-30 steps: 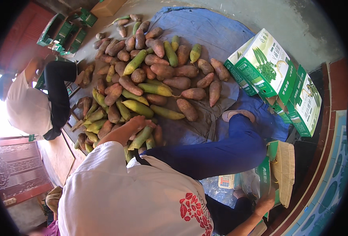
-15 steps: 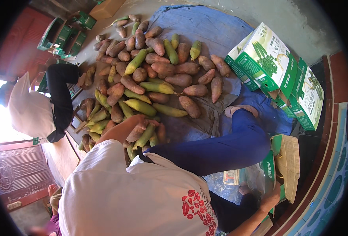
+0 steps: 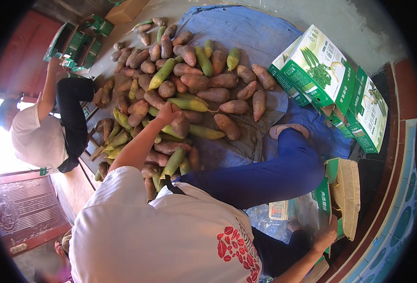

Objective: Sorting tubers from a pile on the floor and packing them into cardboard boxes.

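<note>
Left hand (image 3: 167, 114): fingers curled round a brown tuber (image 3: 180, 125) at the near edge of the heap (image 3: 194, 80), which lies on a blue tarp (image 3: 260, 33). Green and brown tubers all round it. Right hand (image 3: 326, 234): closed on the rim of an open green carton (image 3: 333, 188), beside the tarp's right edge. Printed green-and-white boxes (image 3: 331, 70) lie at the tarp's far right corner. Another person (image 3: 43, 132) crouches at the left edge.

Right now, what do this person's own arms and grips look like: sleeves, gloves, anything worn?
Both arms are bare below the short sleeves of a white T-shirt. The left grip and the right grip are bare hands, with no gloves. No watch, band or ring shows on either, though the right wrist is small and near the rim of the picture.
</note>
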A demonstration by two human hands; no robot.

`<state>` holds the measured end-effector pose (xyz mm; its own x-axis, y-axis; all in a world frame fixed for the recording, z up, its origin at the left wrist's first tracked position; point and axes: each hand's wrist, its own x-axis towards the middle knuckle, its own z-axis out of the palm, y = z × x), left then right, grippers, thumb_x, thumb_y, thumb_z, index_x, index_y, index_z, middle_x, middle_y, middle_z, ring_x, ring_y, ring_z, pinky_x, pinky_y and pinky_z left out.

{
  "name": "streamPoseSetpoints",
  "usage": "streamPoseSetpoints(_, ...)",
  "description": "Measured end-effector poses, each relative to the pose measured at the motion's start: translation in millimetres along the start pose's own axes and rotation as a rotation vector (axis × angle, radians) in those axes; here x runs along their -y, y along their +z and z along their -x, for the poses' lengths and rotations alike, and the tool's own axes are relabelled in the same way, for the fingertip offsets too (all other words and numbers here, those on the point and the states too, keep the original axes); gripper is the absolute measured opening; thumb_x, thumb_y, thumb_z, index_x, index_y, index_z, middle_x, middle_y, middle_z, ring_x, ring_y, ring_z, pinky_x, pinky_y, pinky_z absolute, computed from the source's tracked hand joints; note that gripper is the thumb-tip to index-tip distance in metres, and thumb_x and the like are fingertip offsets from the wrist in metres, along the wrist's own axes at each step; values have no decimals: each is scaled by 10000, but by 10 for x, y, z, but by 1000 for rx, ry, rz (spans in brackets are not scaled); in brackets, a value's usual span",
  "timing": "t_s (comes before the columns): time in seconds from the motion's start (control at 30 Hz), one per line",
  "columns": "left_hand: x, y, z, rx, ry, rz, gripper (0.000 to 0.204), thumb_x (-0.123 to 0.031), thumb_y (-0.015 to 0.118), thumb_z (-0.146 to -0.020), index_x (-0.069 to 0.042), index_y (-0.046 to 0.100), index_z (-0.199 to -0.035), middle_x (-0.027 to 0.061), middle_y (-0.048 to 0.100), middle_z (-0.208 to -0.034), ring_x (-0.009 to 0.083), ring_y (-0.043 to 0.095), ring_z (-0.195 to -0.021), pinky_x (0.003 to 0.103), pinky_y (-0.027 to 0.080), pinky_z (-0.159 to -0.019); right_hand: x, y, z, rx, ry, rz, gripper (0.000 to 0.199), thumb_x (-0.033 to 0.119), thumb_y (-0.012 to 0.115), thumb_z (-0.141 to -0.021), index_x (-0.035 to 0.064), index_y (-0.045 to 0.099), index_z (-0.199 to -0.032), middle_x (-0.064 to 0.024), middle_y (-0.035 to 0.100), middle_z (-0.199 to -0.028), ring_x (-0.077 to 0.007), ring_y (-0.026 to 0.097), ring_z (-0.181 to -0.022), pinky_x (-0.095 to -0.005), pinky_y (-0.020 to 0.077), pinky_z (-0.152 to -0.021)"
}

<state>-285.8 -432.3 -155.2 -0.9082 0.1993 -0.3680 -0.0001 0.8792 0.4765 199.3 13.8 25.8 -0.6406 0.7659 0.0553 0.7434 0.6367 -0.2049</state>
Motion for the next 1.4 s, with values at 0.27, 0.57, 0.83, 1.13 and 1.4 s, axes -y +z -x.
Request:
streamPoseSetpoints(0.27, -127, 469, -27, 60, -285, 487, 601, -308, 744, -737, 21, 467, -1156, 146, 593, -958, 233, 598, -879, 362, 490, -769, 2, 7, 3, -13, -2, -23, 113, 78, 585, -849, 18, 564, -942, -190, 591, -847, -392, 577, -755, -425, 455, -639)
streamPoseSetpoints(0.57, -212, 611, -40, 173, -74, -264, 610, -413, 688, -757, -43, 504, -1205, 169, 587, -1149, 296, 599, -1021, 402, 489, -829, 40, 2, -8, -3, 37, 14, 131, 94, 581, -854, 27, 570, -966, -184, 603, -864, -386, 585, -786, -431, 458, -662)
streamPoseSetpoints(0.83, -777, 431, 105, 380, -75, -642, 677, -427, 732, -711, -96, 495, -1252, 110, 549, -1258, 266, 525, -1169, 383, 459, -935, 44, 12, -9, -26, 22, 36, 146, 92, 589, -840, 34, 572, -974, -181, 608, -870, -389, 584, -788, -441, 457, -665)
streamPoseSetpoints(1.13, -739, 455, 160, 339, -97, -640, 659, -402, 748, -710, -93, 495, -1234, 112, 569, -1228, 252, 560, -1124, 363, 477, -906, 0, 26, 2, -20, 17, 15, 168, 75, 591, -824, 24, 568, -982, -182, 595, -886, -386, 581, -807, -436, 455, -681)
streamPoseSetpoints(1.4, -849, 439, 266, 325, -76, -670, 588, -371, 766, -697, -84, 542, -1160, 114, 631, -1115, 259, 608, -1044, 357, 504, -854, 16, 14, 4, -19, 12, -16, 170, 56, 594, -811, 13, 570, -974, -183, 594, -882, -388, 582, -808, -435, 455, -682)
